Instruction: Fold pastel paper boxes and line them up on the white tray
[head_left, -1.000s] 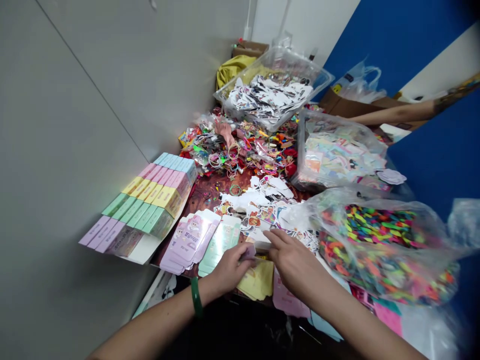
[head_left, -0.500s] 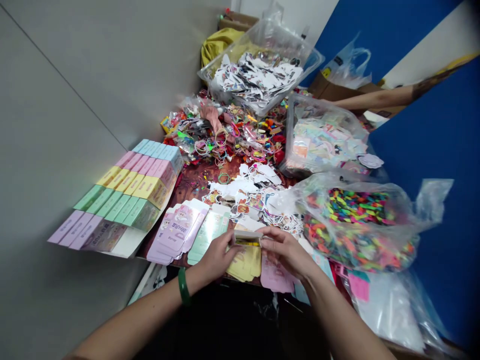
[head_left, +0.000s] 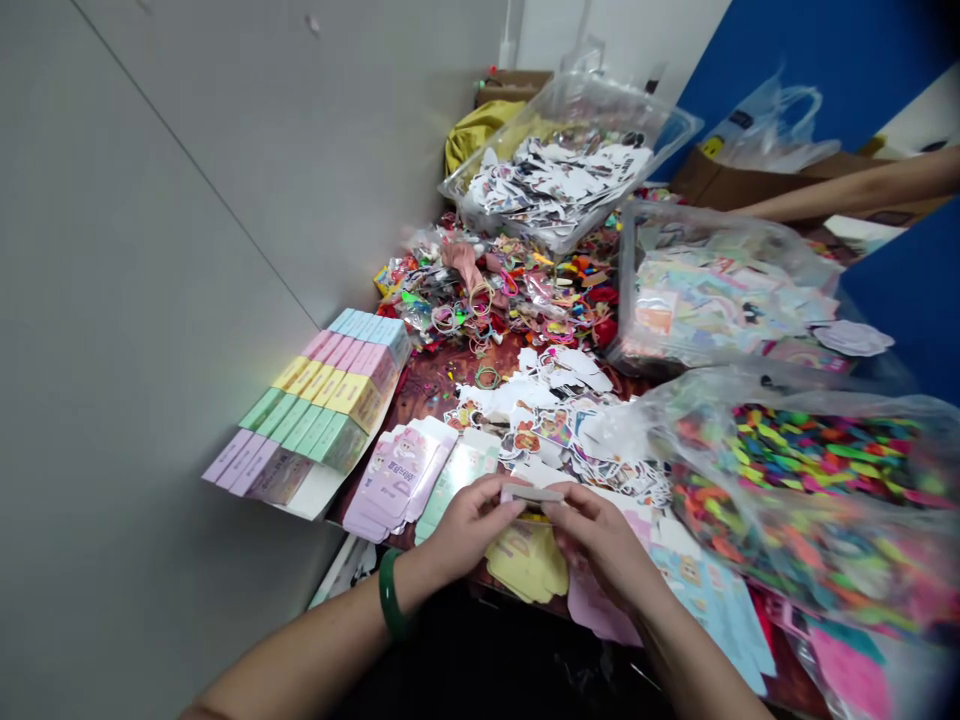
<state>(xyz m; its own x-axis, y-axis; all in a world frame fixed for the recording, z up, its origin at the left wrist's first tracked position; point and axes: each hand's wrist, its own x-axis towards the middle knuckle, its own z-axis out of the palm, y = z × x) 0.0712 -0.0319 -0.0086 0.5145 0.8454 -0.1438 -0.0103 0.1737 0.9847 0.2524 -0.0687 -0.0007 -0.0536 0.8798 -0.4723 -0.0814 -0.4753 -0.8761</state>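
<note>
Between both hands is a small carton (head_left: 534,494) with a whitish flap at its top. My left hand (head_left: 474,522), with a green bangle on the wrist, is closed on its left end. My right hand (head_left: 596,530) grips its right end. Just below the carton lie flat yellow cartons (head_left: 529,565). Flat green cartons (head_left: 463,475) and a fanned stack of purple ones (head_left: 401,475) are to the left. Pink cartons (head_left: 600,605) lie partly under my right hand, and light blue ones (head_left: 709,595) are further right.
Filled boxes (head_left: 322,400) stand in coloured rows at left. Loose cutouts (head_left: 551,415) and a heap of trinkets (head_left: 502,290) lie ahead. Behind and right are a clear bin (head_left: 562,190), another bin (head_left: 720,290) and a bag of colourful pieces (head_left: 817,480). Another person's arm (head_left: 862,190) reaches in.
The view has swung left, so the scene sits further right. Both hands stay on the carton and have drawn slightly closer together around it. The other person's arm is still at the back right.
</note>
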